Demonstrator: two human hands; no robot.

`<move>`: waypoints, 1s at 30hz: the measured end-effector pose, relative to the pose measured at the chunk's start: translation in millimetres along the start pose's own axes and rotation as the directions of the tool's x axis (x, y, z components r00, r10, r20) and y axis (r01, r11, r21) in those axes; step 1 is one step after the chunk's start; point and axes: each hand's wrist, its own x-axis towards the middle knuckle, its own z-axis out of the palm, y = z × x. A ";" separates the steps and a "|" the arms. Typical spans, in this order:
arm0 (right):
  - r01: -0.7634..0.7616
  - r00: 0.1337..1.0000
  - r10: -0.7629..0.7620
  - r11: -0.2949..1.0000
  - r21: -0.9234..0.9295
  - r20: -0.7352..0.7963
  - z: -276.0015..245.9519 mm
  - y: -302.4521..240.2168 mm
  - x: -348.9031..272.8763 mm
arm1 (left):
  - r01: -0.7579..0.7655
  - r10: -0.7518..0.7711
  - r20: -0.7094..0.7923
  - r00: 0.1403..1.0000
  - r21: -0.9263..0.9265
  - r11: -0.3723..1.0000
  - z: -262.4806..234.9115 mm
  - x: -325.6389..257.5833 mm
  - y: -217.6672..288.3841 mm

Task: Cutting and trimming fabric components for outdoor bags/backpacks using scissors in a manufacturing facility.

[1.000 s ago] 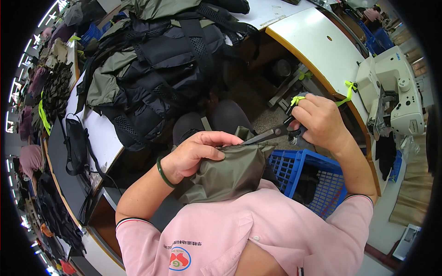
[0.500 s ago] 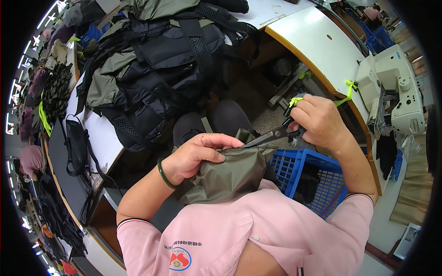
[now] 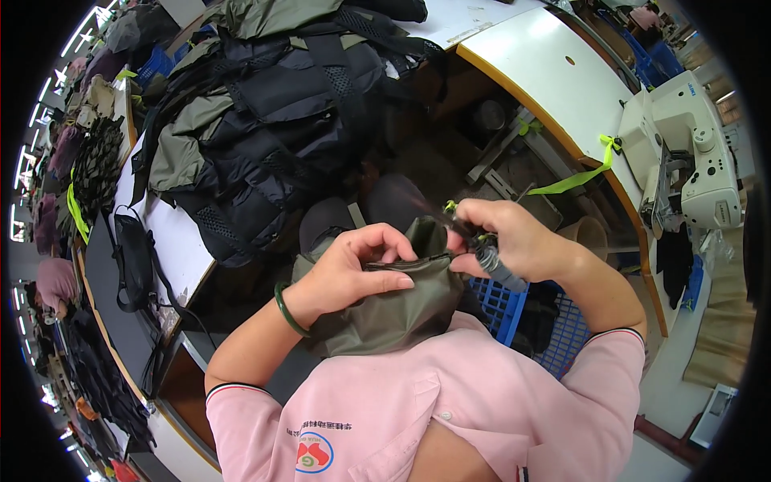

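Note:
An olive-green fabric piece (image 3: 401,309) lies bunched over my lap, its edge raised toward me. My left hand (image 3: 353,265) pinches that edge between thumb and fingers. At the right end of the same edge is my right hand (image 3: 502,241), closed around a pair of scissors (image 3: 486,253) with grey wrapping on the handles. The blades point up and away to the left, smeared by motion. The right thumb and forefinger also come close to the fabric's edge; whether they grip it I cannot tell.
Black and olive backpacks (image 3: 297,112) are heaped on the table at the far left. A white sewing machine (image 3: 695,161) stands on the right-hand table (image 3: 554,72), with a neon-yellow strap (image 3: 574,183) hanging from its edge. Below my right forearm sits a blue plastic basket (image 3: 562,341).
My right hand has moved left and down to the fabric's edge. The scissors have swung so their blades point away from the fabric. My left hand still holds the edge.

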 end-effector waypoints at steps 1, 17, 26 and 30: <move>-0.008 1.000 0.008 1.000 0.010 0.028 1.7 0.8 -0.1 | -0.151 0.159 -0.014 0.987 0.245 0.958 2.6 -1.0 -0.3; 0.225 0.963 -0.269 0.804 -0.551 0.001 -29.7 -3.8 -27.8 | -0.586 0.733 0.485 0.476 0.797 -0.146 -1.3 -10.1 -9.8; 0.268 0.899 -0.433 0.413 -0.870 0.072 -31.4 -17.9 -26.7 | -0.601 0.733 0.406 0.546 0.799 0.005 0.0 -8.1 -8.2; 0.236 0.912 -0.397 0.297 -0.925 0.105 -43.0 -25.5 -31.4 | -0.587 0.748 0.373 0.550 0.809 0.029 2.4 -7.4 -7.9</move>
